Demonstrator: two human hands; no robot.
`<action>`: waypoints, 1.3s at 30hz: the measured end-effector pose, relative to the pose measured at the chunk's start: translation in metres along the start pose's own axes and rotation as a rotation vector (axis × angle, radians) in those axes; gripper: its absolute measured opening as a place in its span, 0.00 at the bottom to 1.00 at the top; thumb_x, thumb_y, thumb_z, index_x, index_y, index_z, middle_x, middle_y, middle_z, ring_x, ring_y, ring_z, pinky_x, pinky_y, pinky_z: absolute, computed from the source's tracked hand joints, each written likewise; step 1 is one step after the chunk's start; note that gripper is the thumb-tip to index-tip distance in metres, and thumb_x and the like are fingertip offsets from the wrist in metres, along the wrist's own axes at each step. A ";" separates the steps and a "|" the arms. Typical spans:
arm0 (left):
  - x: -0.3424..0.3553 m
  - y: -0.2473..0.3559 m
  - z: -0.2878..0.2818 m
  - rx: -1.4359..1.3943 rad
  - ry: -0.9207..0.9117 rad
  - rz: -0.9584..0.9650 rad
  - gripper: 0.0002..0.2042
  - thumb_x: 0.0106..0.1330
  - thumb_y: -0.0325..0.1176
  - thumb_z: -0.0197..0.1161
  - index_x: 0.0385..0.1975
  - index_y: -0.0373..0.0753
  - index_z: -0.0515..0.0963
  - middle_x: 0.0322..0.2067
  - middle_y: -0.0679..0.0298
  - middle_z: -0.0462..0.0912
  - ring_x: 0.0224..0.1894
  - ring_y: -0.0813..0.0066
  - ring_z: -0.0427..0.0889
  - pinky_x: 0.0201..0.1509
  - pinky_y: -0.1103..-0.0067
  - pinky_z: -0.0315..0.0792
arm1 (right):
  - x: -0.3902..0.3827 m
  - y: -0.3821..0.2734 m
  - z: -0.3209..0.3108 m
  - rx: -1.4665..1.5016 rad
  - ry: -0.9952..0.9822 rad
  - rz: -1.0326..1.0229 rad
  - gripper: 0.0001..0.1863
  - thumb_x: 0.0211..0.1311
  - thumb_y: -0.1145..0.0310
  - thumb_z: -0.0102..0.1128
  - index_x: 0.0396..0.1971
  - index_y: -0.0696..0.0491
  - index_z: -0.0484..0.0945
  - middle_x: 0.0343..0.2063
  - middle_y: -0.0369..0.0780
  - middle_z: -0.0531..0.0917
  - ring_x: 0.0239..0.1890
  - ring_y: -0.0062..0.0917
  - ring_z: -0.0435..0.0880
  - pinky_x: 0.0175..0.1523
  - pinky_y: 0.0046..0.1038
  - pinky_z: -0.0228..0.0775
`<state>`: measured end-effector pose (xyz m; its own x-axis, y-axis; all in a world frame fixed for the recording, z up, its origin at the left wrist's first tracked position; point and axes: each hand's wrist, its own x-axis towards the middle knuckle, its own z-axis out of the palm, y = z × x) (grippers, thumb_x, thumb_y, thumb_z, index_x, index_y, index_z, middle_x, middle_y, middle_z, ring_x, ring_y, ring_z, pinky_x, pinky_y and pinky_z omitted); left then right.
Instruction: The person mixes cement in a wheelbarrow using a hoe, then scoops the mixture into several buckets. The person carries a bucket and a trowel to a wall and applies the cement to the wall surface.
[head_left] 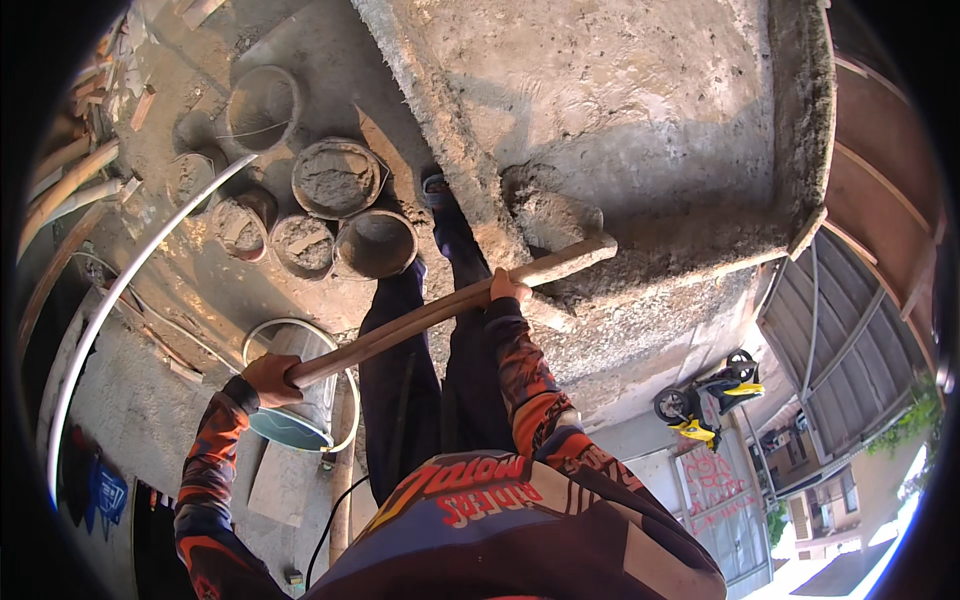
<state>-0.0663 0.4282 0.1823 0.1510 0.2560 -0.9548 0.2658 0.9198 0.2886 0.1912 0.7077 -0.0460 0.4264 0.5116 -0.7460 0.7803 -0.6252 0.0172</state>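
Both my hands grip a long wooden-handled hoe (pixel 420 318) held slantwise across my legs. My left hand (pixel 272 380) is wrapped round the handle's near end, at the left. Farther up, my right hand (pixel 508 287) closes round the shaft close to the head. The hoe's blade (pixel 557 220) is coated in grey mortar and sits at the inner corner of a large rough-walled mortar trough (pixel 640 110). A thin wet grey layer covers the trough's floor. How deep the blade's edge sits in the mortar cannot be made out.
Several buckets stand left of my feet, including one full of mortar (pixel 340 180) and an emptier dark one (pixel 377 243). A green-rimmed tub (pixel 290 428) is below my left hand. A white hose (pixel 130 270) arcs at left. A yellow motorbike (pixel 705 400) is parked at right.
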 end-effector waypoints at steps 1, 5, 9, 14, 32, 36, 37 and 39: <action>0.001 -0.011 0.001 0.061 0.046 -0.047 0.15 0.36 0.38 0.63 0.24 0.37 0.73 0.21 0.53 0.76 0.27 0.55 0.77 0.31 0.68 0.69 | 0.003 0.015 0.010 0.045 -0.016 0.008 0.42 0.40 0.57 0.64 0.45 0.69 0.49 0.43 0.54 0.69 0.44 0.39 0.72 0.46 0.34 0.67; 0.029 -0.035 -0.006 0.238 0.237 -0.074 0.14 0.37 0.35 0.62 0.26 0.38 0.74 0.25 0.54 0.77 0.31 0.54 0.77 0.36 0.66 0.70 | 0.015 0.040 0.033 0.335 -0.032 0.130 0.36 0.42 0.60 0.63 0.46 0.59 0.52 0.42 0.50 0.67 0.40 0.36 0.72 0.28 0.41 0.75; 0.031 -0.039 -0.003 0.286 0.339 -0.111 0.13 0.38 0.35 0.63 0.25 0.38 0.73 0.26 0.55 0.77 0.33 0.55 0.77 0.38 0.66 0.70 | 0.010 0.051 0.031 0.392 -0.018 -0.004 0.36 0.40 0.59 0.65 0.43 0.63 0.54 0.40 0.50 0.69 0.38 0.34 0.73 0.35 0.36 0.70; 0.023 -0.011 0.026 0.251 0.226 -0.103 0.14 0.40 0.38 0.62 0.25 0.39 0.73 0.25 0.54 0.78 0.30 0.54 0.77 0.36 0.65 0.71 | 0.027 0.043 0.018 0.313 -0.056 -0.059 0.37 0.37 0.57 0.66 0.39 0.69 0.59 0.37 0.51 0.70 0.40 0.36 0.73 0.49 0.32 0.63; 0.103 0.287 0.094 -0.386 0.133 0.169 0.25 0.60 0.53 0.50 0.28 0.29 0.64 0.18 0.43 0.73 0.19 0.45 0.75 0.24 0.61 0.68 | 0.250 -0.130 -0.123 0.317 -0.292 -0.157 0.12 0.49 0.65 0.54 0.19 0.60 0.69 0.15 0.44 0.73 0.14 0.35 0.74 0.19 0.38 0.72; 0.057 0.297 0.098 -0.501 0.091 0.148 0.21 0.63 0.49 0.46 0.29 0.31 0.64 0.16 0.45 0.71 0.20 0.46 0.74 0.25 0.61 0.68 | 0.259 -0.104 -0.084 0.446 -0.625 0.101 0.09 0.49 0.68 0.52 0.19 0.57 0.66 0.14 0.44 0.72 0.14 0.34 0.73 0.18 0.40 0.69; 0.043 0.294 0.091 -0.537 0.080 0.089 0.20 0.63 0.47 0.45 0.32 0.31 0.64 0.17 0.46 0.69 0.21 0.46 0.74 0.25 0.61 0.68 | 0.248 -0.098 -0.075 0.415 -0.657 0.036 0.08 0.49 0.69 0.51 0.20 0.57 0.65 0.14 0.45 0.73 0.14 0.37 0.74 0.19 0.41 0.69; 0.023 0.290 0.086 -0.401 0.104 0.250 0.24 0.62 0.51 0.45 0.30 0.28 0.63 0.19 0.42 0.72 0.23 0.45 0.76 0.28 0.61 0.70 | 0.218 -0.088 -0.070 0.313 -0.666 0.066 0.08 0.49 0.69 0.51 0.19 0.57 0.66 0.13 0.46 0.73 0.13 0.38 0.74 0.20 0.41 0.70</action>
<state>0.0960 0.6758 0.2501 0.0619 0.4932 -0.8677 -0.1571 0.8634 0.4795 0.2476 0.9153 -0.1632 0.0220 0.0633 -0.9978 0.5528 -0.8323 -0.0406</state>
